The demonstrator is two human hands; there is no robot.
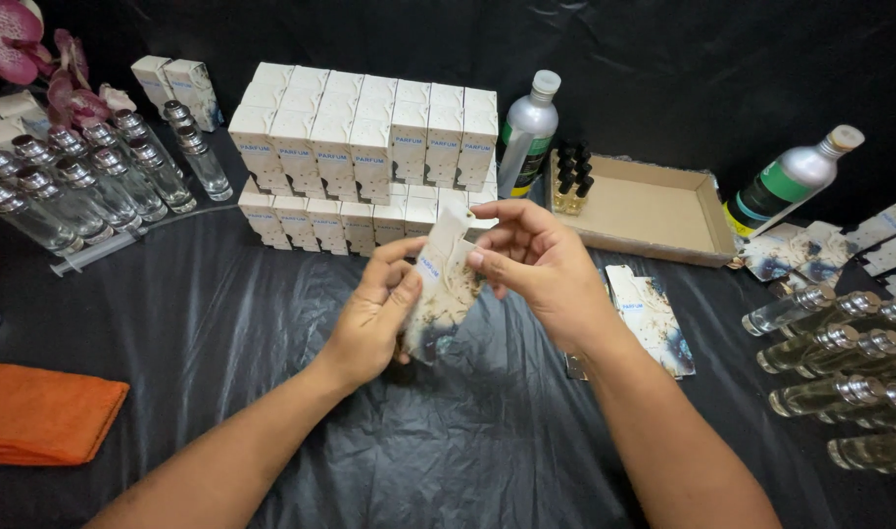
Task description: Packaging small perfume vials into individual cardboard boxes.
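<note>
A flat, unfolded white carton (442, 279) with a dark marbled lower end is held above the black table cover. My left hand (374, 313) grips its lower left side, thumb on the front. My right hand (536, 260) pinches its upper right edge with the fingertips. Behind the hands stands a stack of several finished white boxes (364, 132). Another flat carton (649, 318) lies on the cover just right of my right wrist.
Clear glass bottles with silver caps stand at the back left (85, 181) and lie at the right (840, 367). A shallow cardboard tray (653, 211) holds small black-capped vials. Two silver bottles (526, 132) (791, 181), a syringe (105, 250), an orange cloth (41, 411) and pink orchid flowers (17, 44) surround the area.
</note>
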